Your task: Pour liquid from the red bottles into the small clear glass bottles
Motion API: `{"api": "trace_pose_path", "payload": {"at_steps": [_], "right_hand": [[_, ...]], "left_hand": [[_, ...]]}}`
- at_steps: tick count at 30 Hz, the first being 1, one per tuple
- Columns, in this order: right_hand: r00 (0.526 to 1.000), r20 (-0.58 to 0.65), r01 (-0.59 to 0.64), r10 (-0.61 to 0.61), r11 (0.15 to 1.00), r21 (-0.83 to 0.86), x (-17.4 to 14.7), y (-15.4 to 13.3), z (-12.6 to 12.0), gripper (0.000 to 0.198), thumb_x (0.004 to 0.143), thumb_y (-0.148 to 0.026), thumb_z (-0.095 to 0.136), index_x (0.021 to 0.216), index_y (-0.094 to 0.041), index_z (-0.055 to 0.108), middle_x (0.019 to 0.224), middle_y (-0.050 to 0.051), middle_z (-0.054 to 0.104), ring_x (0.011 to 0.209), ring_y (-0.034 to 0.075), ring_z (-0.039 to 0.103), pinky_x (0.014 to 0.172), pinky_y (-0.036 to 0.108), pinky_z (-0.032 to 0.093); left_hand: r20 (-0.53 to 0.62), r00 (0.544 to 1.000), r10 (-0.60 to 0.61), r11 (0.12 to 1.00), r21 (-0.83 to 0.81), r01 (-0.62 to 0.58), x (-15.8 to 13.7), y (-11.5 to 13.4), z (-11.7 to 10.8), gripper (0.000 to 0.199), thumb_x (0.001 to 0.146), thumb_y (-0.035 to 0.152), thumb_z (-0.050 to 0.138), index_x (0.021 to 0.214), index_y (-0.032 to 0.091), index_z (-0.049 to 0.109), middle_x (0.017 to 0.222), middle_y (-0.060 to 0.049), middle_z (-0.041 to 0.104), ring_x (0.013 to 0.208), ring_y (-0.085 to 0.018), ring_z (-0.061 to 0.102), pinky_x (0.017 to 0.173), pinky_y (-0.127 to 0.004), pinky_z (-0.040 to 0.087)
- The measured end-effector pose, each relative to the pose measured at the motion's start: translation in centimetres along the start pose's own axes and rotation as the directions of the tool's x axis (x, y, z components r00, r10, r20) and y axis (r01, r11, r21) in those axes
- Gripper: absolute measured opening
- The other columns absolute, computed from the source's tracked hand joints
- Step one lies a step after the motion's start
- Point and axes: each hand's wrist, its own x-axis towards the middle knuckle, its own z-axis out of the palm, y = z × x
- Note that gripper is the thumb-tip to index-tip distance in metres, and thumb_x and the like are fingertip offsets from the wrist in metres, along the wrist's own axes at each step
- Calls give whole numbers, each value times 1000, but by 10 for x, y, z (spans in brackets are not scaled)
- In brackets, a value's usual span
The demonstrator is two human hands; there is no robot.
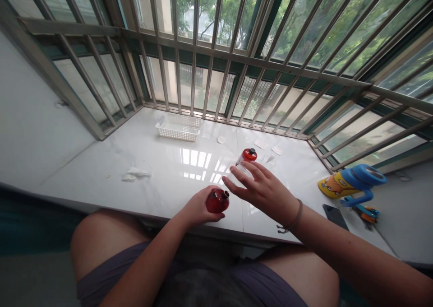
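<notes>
My left hand (200, 207) is wrapped round a small rounded bottle of dark red liquid (216, 202) near the front edge of the white counter. No cap shows on its narrow neck, which points up and to the right. My right hand (265, 187) hovers just to the right, fingers spread and nothing visible in them. Beyond its fingertips stands a second red bottle (249, 155) with a black cap, its lower part hidden by the hand. Something clear or whitish shows behind the right fingers, too covered to name.
A white perforated basket (178, 130) sits at the back, below the barred window. Crumpled tissue (135, 175) lies on the left. To the right are a blue and yellow drinking bottle (350, 181), a dark phone (334, 216) and colourful small items (367, 214). Scraps (260, 144) lie behind the capped bottle.
</notes>
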Motion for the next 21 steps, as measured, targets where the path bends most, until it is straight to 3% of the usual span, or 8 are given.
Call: {"api": "trace_pose_path", "payload": {"at_steps": [11,21], "right_hand": [[1000,4,27,-27,999,-31,4,0,-3,48,101,-16,68,147,-30,63,144,9,65,133,33,58,110,55,55],[1000,18,-13,12,999,52,3,-5,4,55,99,-12,69,150,-31,60,147,9,64,136,32,57,111,55,55]], "left_hand": [[-4,1000,11,1000,4,-11,0,-1,0,82,66,38,98,139,28,61,138,-8,71,122,-33,70,108,-48,57],[-14,1000,8,1000,0,-8,-1,-3,0,82,66,39,98,138,28,61,136,-8,72,121,-33,70,108,-48,57]]}}
